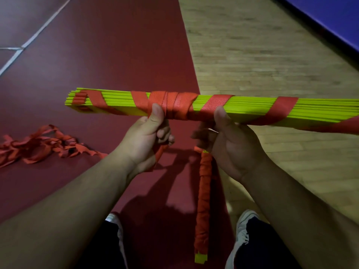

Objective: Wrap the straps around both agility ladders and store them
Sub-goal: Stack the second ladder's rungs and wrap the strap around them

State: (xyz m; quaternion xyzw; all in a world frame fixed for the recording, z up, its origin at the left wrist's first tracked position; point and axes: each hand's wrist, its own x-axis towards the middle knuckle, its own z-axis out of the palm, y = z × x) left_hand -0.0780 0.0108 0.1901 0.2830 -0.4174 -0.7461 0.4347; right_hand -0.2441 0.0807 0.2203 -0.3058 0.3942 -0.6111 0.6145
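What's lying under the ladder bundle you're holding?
A second strap-wrapped ladder bundle lies on the floor between the shoes. Its far end is partly covered by the right hand, which grips the held ladder bundle.

Floor seen from my remote feed: dark red sports floor [116, 45], crossed at upper left by white lines [38, 33], meets pale wood flooring [262, 55] at right. A blue surface [334, 18] borders the top right corner. Lighting is dim.
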